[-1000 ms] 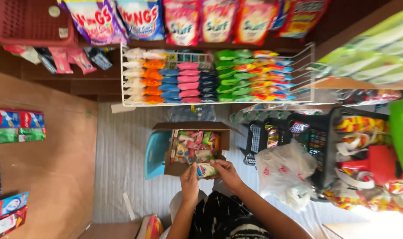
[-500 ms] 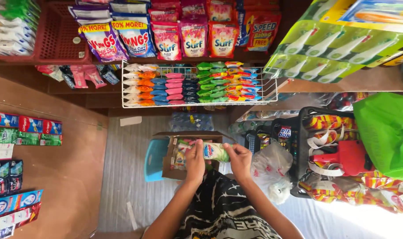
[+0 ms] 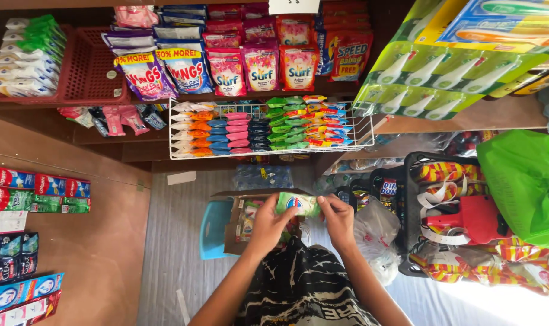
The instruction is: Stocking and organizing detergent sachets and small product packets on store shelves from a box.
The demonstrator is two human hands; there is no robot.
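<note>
Both my hands hold a small green and white sachet pack above an open cardboard box of more packets on the floor. My left hand grips the pack's left end, and my right hand pinches its right end. The pack is raised in front of me, below a white wire rack filled with rows of coloured sachets. My patterned black and white clothing fills the bottom middle of the view.
Shelves above carry detergent pouches and a red basket. A wooden wall at left bears toothpaste boxes. A black crate of snacks, a green bag, a clear plastic bag and a blue stool crowd the floor.
My hands have lifted the green pack out of the box and raised it. My head has tilted up, showing more of the shelves.
</note>
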